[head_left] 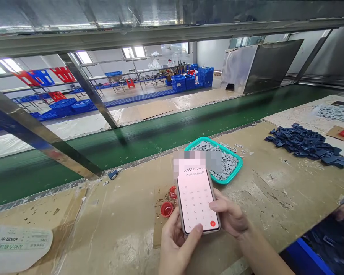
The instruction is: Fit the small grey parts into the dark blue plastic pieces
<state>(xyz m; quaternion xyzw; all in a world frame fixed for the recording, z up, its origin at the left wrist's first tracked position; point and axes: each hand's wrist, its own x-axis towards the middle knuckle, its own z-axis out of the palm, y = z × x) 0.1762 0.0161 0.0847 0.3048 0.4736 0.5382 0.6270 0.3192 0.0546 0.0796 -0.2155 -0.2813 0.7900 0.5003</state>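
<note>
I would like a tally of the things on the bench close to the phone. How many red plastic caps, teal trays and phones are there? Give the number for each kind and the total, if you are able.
Red plastic caps: 2
Teal tray: 1
Smartphone: 1
Total: 4

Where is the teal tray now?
In the head view, the teal tray sits on the workbench just beyond the smartphone, left of the dark blue pieces.
</note>
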